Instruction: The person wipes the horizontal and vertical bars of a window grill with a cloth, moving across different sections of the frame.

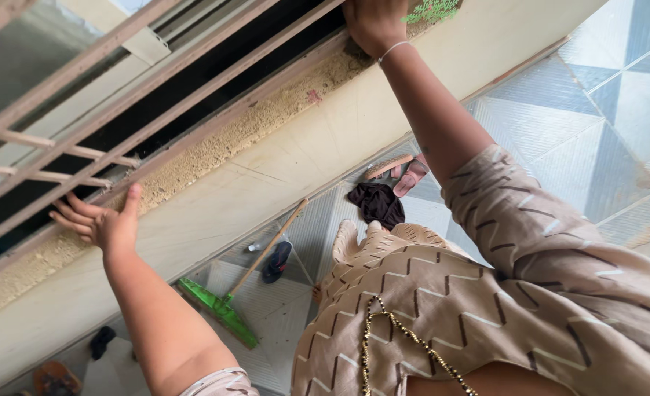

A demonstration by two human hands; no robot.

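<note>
My left hand point(101, 224) rests flat with fingers spread on the rough, sandy window sill point(215, 150), at the foot of the metal window bars point(83, 81). My right hand point(373, 22) reaches up to the sill farther along, next to a small green plant point(431, 10); its fingers are cut off by the frame's top edge. Neither hand visibly holds anything. My beige patterned sleeve and dress fill the lower right.
Below the cream wall point(325, 139) lies a tiled floor point(604, 88). On it are a green-headed broom with a wooden handle point(229, 304), a dark cloth point(378, 203), pink sandals point(406, 172), a dark slipper point(275, 262) and more footwear at lower left.
</note>
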